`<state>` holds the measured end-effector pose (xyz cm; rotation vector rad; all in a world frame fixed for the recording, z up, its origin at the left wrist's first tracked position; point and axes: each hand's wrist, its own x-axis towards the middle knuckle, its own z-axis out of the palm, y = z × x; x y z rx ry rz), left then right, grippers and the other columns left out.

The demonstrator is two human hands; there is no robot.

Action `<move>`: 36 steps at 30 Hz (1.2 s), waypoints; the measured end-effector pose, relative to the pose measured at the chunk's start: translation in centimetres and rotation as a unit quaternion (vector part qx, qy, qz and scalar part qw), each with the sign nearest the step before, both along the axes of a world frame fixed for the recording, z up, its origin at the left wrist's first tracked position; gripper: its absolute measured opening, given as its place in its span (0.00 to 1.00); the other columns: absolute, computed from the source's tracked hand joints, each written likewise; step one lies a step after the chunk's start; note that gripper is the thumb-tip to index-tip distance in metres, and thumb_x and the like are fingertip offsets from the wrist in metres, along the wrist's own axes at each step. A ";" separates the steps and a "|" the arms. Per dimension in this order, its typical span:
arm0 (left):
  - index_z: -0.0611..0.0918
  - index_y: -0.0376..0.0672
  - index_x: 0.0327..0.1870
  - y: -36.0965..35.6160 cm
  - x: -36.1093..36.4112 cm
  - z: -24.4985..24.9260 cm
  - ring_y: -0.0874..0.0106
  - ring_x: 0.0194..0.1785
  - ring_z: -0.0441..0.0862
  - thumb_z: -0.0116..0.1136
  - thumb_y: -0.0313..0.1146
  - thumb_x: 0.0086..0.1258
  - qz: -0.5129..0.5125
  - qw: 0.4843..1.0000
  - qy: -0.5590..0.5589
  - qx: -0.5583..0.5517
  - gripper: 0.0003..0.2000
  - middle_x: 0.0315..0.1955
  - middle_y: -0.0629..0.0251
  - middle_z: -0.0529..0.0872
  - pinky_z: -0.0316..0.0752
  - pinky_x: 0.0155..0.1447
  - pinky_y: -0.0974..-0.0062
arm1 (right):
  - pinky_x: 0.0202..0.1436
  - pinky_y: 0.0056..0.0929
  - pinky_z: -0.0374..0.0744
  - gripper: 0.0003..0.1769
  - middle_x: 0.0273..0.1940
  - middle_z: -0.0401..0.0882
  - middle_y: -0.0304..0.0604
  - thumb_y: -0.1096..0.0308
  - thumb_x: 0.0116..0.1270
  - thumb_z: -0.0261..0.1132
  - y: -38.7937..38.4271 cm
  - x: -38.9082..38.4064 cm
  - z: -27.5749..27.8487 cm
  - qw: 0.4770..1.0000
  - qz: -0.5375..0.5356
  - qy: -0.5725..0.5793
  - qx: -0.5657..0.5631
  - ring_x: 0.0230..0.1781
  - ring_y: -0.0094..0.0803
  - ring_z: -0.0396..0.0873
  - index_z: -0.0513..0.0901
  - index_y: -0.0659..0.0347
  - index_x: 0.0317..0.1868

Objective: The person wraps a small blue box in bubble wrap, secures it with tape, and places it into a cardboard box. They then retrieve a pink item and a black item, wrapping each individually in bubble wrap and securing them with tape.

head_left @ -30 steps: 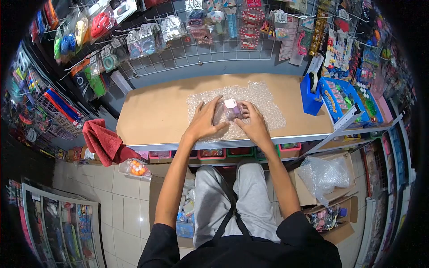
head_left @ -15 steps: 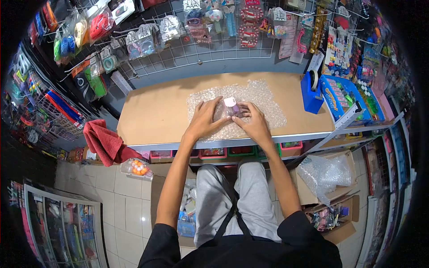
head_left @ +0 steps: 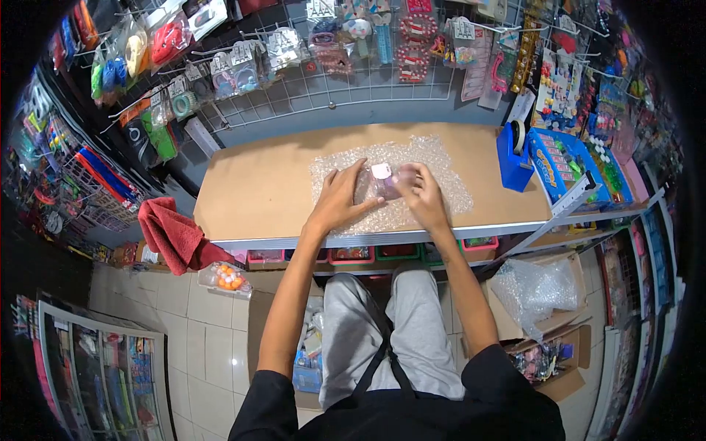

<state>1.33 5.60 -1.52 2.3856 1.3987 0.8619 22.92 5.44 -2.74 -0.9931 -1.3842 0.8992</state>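
A small clear purple item with a white label [head_left: 382, 181] lies on a sheet of bubble wrap [head_left: 441, 176] spread on the brown counter [head_left: 257, 184]. My left hand [head_left: 340, 197] lies flat on the wrap with its fingers against the item's left side. My right hand [head_left: 425, 195] grips the item's right side together with a fold of wrap.
A blue tape dispenser [head_left: 512, 154] stands at the counter's right end beside a blue box of goods [head_left: 566, 169]. A wire grid with hanging packets [head_left: 331, 66] backs the counter. A red cloth [head_left: 170, 235] hangs at the left. A carton with bubble wrap [head_left: 535, 290] sits on the floor at the right.
Both hands have shifted slightly away from me with the item. The right hand's fingers have curled up over its right side.
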 end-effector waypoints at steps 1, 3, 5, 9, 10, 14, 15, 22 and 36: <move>0.65 0.41 0.77 0.0 0.1 0.2 0.53 0.74 0.71 0.70 0.61 0.62 0.001 1.000 -0.007 0.000 0.48 0.67 0.45 0.77 0.51 0.81 0.45 | 0.56 0.35 0.81 0.22 0.49 0.85 0.52 0.62 0.69 0.71 0.9 0.2 0.0 0.997 0.010 0.061 -0.036 0.48 0.37 0.85 0.79 0.65 0.58; 0.64 0.42 0.78 -0.3 0.2 0.3 0.54 0.75 0.71 0.70 0.61 0.61 0.003 1.000 -0.019 -0.003 0.48 0.68 0.46 0.77 0.51 0.81 0.44 | 0.59 0.35 0.80 0.20 0.50 0.85 0.53 0.63 0.70 0.68 4.5 1.1 0.1 1.000 0.006 -0.012 0.003 0.50 0.38 0.85 0.81 0.67 0.56; 0.66 0.44 0.77 -0.4 0.2 0.5 0.52 0.74 0.71 0.71 0.60 0.62 0.002 1.000 -0.020 0.003 0.46 0.68 0.49 0.77 0.51 0.81 0.47 | 0.61 0.34 0.79 0.18 0.52 0.86 0.55 0.65 0.71 0.66 8.0 0.9 1.5 0.996 0.014 -0.091 0.015 0.52 0.39 0.85 0.82 0.68 0.55; 0.68 0.46 0.76 -0.1 0.0 0.3 0.52 0.74 0.70 0.71 0.58 0.63 -0.017 1.000 -0.010 0.014 0.43 0.69 0.52 0.76 0.51 0.81 0.47 | 0.62 0.35 0.78 0.19 0.58 0.84 0.53 0.68 0.72 0.62 13.6 0.4 2.5 0.950 0.132 -0.281 0.008 0.56 0.41 0.83 0.82 0.67 0.59; 0.68 0.47 0.75 -0.1 0.0 0.2 0.54 0.75 0.70 0.70 0.59 0.63 -0.014 1.000 -0.005 0.017 0.43 0.70 0.53 0.76 0.52 0.80 0.45 | 0.63 0.35 0.77 0.19 0.61 0.83 0.52 0.67 0.73 0.61 14.2 0.3 2.7 0.926 0.181 -0.331 0.013 0.57 0.40 0.82 0.81 0.66 0.61; 0.69 0.48 0.74 -0.2 0.1 0.2 0.55 0.75 0.70 0.68 0.61 0.64 -0.010 1.000 0.000 0.025 0.41 0.70 0.54 0.75 0.52 0.80 0.43 | 0.59 0.36 0.79 0.22 0.55 0.85 0.55 0.64 0.67 0.67 14.2 -0.2 4.7 0.823 0.166 -0.541 0.058 0.53 0.41 0.83 0.82 0.66 0.59; 0.69 0.48 0.74 -0.1 0.0 0.2 0.55 0.75 0.70 0.68 0.61 0.64 -0.011 1.000 -0.002 0.021 0.41 0.70 0.54 0.75 0.52 0.80 0.43 | 0.57 0.36 0.79 0.21 0.52 0.85 0.53 0.64 0.67 0.68 14.5 -0.2 4.6 0.828 0.193 -0.525 0.027 0.51 0.39 0.83 0.83 0.66 0.57; 0.69 0.49 0.75 0.0 -0.1 -0.3 0.53 0.76 0.67 0.69 0.59 0.63 -0.003 0.998 0.009 0.058 0.42 0.72 0.52 0.71 0.54 0.80 0.49 | 0.50 0.32 0.80 0.15 0.40 0.87 0.45 0.65 0.68 0.71 15.1 0.6 5.4 0.896 0.257 -0.361 -0.016 0.42 0.30 0.82 0.84 0.67 0.48; 0.60 0.49 0.82 -0.8 0.5 0.4 0.58 0.85 0.51 0.65 0.62 0.65 0.061 0.974 0.063 0.210 0.48 0.80 0.60 0.61 0.32 0.86 0.46 | 0.64 0.43 0.71 0.14 0.49 0.87 0.48 0.60 0.69 0.68 7.2 2.5 6.7 0.854 0.142 -0.442 0.236 0.53 0.46 0.82 0.85 0.60 0.49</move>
